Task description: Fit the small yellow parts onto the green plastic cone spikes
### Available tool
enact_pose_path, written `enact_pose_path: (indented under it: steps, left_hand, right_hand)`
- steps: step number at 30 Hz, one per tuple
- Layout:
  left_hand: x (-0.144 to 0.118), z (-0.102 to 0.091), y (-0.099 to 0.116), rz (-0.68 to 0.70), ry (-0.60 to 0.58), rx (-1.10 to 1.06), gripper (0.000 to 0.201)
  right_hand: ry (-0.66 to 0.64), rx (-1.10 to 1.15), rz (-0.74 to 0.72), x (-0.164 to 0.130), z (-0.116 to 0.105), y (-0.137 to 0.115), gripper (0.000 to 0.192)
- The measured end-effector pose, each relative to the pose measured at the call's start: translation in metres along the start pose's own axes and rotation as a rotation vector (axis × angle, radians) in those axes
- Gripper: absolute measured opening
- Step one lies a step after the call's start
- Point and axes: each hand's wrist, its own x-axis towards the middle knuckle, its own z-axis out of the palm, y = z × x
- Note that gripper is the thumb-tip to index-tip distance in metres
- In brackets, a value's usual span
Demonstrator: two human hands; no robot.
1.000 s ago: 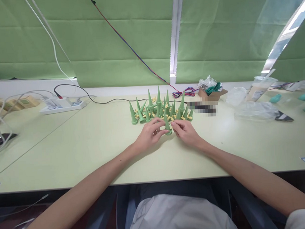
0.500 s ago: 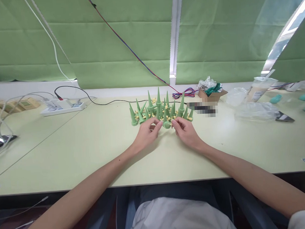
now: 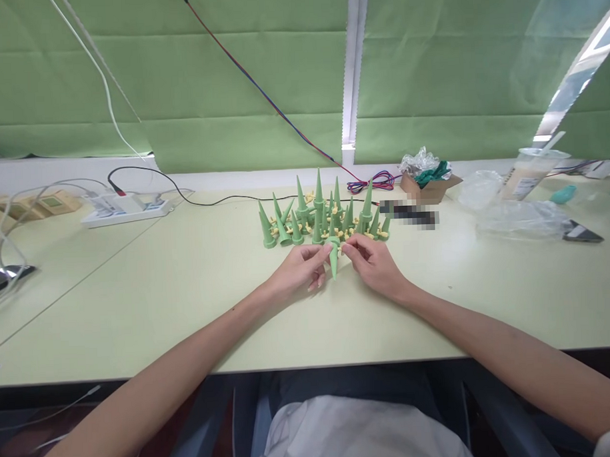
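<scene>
Between my fingertips a green cone [image 3: 334, 262] hangs with its tip pointing down and toward me. My left hand [image 3: 302, 267] pinches the cone near its wide end, thumb and forefinger closed on it. From the other side my right hand [image 3: 370, 261] pinches a small yellow piece [image 3: 341, 250] against the cone's wide end; the fingers hide most of that piece. Just beyond both hands stand several green cones [image 3: 318, 205] in a cluster, mostly upright, with small yellow pieces [image 3: 335, 208] among them. One cone [image 3: 284, 230] at the cluster's left leans over.
On the left lie a white power strip [image 3: 127, 213], cables and a phone [image 3: 9, 280]. At the back right are a cardboard box [image 3: 424, 187] with green material and clear plastic, a drink cup [image 3: 528, 174], plastic bags [image 3: 515, 220] and a dark flat object [image 3: 582, 232].
The cone in my fingers has swung from wide end facing me to tip pointing down toward me. My left hand has moved slightly lower. The view has shifted a little.
</scene>
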Motion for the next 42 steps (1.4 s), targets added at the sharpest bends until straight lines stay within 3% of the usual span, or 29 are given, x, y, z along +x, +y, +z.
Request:
enact_pose_path:
  steps: [10, 17, 20, 23, 27, 32, 34, 38, 42]
  left_hand:
    - [-0.008, 0.002, 0.006, 0.161, 0.112, 0.252, 0.032]
    - [-0.004, 0.003, -0.005, 0.496, 0.262, 0.398, 0.032]
    - [-0.002, 0.003, -0.006, 0.561, 0.271, 0.442, 0.031]
    - [-0.002, 0.003, -0.005, 0.503, 0.293, 0.447, 0.029]
    - [-0.003, 0.006, 0.002, 0.326, 0.275, 0.362, 0.027]
    - [-0.002, 0.005, 0.005, 0.053, 0.04, 0.032, 0.055]
    - [-0.001, 0.004, 0.004, -0.024, -0.043, -0.097, 0.056]
    - [0.0, 0.002, 0.002, -0.093, -0.089, -0.225, 0.044]
    - [-0.002, 0.001, 0.004, -0.103, -0.109, -0.279, 0.046]
  right_hand:
    - [-0.009, -0.015, -0.021, -0.002, 0.001, -0.002, 0.04]
    - [-0.029, 0.042, -0.001, -0.002, 0.0, -0.002, 0.048]
    - [-0.008, 0.06, 0.007, -0.003, 0.001, -0.002, 0.047]
    - [0.027, 0.07, 0.022, -0.002, 0.003, 0.0, 0.046]
    - [0.088, 0.091, 0.034, -0.001, 0.002, 0.001, 0.045]
    - [0.065, 0.051, 0.023, -0.001, -0.001, 0.0, 0.04]
    - [0.02, 0.037, 0.007, -0.001, -0.001, -0.001, 0.038]
    - [-0.052, 0.04, -0.006, -0.002, -0.002, -0.003, 0.038]
    - [-0.086, 0.045, -0.02, -0.002, -0.002, -0.002, 0.038]
